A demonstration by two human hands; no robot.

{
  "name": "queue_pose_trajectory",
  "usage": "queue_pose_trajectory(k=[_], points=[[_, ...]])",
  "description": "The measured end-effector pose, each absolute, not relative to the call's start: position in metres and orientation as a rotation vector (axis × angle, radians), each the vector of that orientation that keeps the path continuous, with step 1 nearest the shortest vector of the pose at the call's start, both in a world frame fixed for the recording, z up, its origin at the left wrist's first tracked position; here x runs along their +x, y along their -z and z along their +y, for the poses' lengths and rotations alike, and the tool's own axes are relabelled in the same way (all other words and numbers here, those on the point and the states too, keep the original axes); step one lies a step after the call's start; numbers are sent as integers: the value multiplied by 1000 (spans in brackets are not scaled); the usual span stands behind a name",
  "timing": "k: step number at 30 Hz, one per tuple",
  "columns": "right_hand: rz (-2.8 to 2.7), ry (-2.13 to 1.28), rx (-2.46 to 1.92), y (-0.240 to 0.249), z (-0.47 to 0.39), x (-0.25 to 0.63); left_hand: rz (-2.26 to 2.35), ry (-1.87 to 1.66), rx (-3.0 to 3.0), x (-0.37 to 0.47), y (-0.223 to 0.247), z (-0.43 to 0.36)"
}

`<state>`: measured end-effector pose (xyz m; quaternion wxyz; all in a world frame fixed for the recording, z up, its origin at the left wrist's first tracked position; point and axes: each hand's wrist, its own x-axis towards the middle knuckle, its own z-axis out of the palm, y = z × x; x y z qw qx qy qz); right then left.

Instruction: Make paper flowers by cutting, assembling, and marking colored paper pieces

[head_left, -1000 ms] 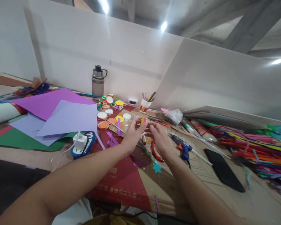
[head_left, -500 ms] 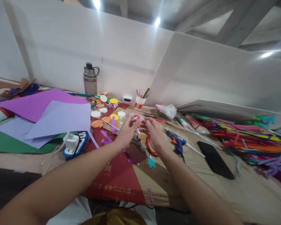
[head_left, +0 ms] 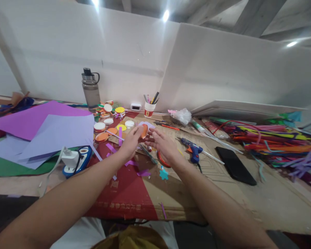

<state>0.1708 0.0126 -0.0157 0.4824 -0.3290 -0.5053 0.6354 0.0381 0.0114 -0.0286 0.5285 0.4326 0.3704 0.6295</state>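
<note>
My left hand (head_left: 131, 142) is closed round the edge of a small orange paper disc (head_left: 144, 131), which is tilted so its orange face shows. My right hand (head_left: 163, 144) is just to the right of the disc, fingers stretched towards it and slightly apart; whether the fingertips touch it I cannot tell. Under the right hand lie red-handled scissors (head_left: 161, 159), partly hidden. A teal flower-shaped piece (head_left: 163, 173) lies nearer to me. Purple paper strips (head_left: 131, 163) lie below my left hand. More round pieces, such as an orange one (head_left: 102, 137) and a white one (head_left: 99, 127), sit to the left.
A blue glue gun (head_left: 195, 154) and black phone (head_left: 235, 165) lie right of my arm. Further right is a pile of coloured pipe cleaners (head_left: 272, 145). Left are purple sheets (head_left: 59, 136) and a blue power strip (head_left: 79, 162). A bottle (head_left: 90, 90) and pen cup (head_left: 149, 109) stand behind.
The disc in my left hand has turned, so its orange face now shows instead of a narrow edge. The view has shifted slightly to the right.
</note>
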Motion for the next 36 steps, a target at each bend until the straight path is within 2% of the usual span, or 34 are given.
queue_pose_trajectory(k=[6, 13, 16, 20, 23, 27, 36], points=[[-1333, -1400, -872, 9, 14, 180, 761, -1370, 616, 29, 15, 15], [-1546, -1051, -971, 6, 28, 198, 796, -1416, 613, 24, 12, 16], [-1712, -808, -1112, 2, 32, 212, 851, -1515, 671, 22, 17, 18], [-2094, -315, -1497, 6, 29, 232, 929, -1604, 775, 20, 16, 20], [-2255, -123, -1745, 16, 21, 238, 880, -1613, 830, 18, 12, 19], [-2356, -78, -1742, 31, 14, 235, 856, -1625, 871, 15, 10, 19], [-2024, -324, -1682, 40, 35, 233, 935, -1729, 1158, 12, 15, 25]])
